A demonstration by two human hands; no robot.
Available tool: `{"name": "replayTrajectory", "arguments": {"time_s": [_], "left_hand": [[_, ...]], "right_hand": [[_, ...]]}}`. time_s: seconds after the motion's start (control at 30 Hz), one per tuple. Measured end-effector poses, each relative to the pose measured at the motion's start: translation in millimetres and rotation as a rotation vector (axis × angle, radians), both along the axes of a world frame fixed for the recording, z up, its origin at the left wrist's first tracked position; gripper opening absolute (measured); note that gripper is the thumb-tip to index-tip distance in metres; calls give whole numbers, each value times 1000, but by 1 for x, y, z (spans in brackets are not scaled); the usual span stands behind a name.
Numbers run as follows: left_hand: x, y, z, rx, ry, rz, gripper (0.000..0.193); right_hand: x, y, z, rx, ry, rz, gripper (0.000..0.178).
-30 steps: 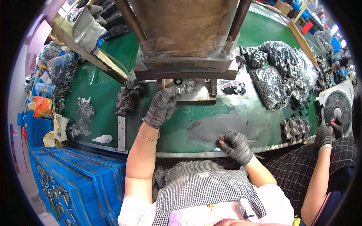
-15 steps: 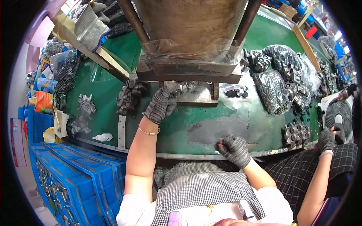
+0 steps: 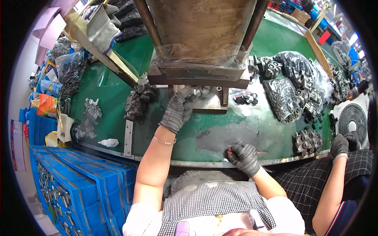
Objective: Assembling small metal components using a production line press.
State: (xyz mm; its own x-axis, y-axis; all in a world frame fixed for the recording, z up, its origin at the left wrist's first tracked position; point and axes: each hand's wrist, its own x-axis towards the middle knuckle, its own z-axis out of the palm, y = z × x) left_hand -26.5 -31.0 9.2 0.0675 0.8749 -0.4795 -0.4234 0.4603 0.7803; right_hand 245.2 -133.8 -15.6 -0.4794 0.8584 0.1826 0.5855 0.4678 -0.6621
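My left hand (image 3: pixel 177 110), in a grey striped glove with bare fingertips, reaches under the head of a press (image 3: pixel 201 74). Its fingers close on the left end of a grey metal casting (image 3: pixel 201 92), which sits on the steel base plate (image 3: pixel 210 105); part of the casting is hidden by the hand and the press head. At the table's front edge rests my right hand (image 3: pixel 243 158), gloved alike, with its fingers curled in. Whatever it may hold is hidden. A dark worn patch (image 3: pixel 220 137) of the green table lies just beyond it.
Metal castings stand left of the press (image 3: pixel 138 98), farther left (image 3: pixel 92 110) and at front right (image 3: pixel 308 141). Bagged parts (image 3: pixel 282 100) lie right, beside black caps (image 3: pixel 246 99). A white bottle (image 3: pixel 108 142), blue crates (image 3: pixel 86 185), a fan (image 3: pixel 351 122) and a co-worker's gloved hand (image 3: pixel 339 146) surround me.
The view has shifted slightly. My left hand stays at the casting under the press, and my right hand keeps its place at the table edge. The co-worker's hand near the fan has shifted slightly.
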Motion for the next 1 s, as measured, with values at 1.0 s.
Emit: {"name": "replayTrajectory", "arguments": {"time_s": [1.0], "left_hand": [[48, 10, 38, 1, -132, 112, 19]], "right_hand": [[-16, 51, 15, 303, -17, -21, 61]]}}
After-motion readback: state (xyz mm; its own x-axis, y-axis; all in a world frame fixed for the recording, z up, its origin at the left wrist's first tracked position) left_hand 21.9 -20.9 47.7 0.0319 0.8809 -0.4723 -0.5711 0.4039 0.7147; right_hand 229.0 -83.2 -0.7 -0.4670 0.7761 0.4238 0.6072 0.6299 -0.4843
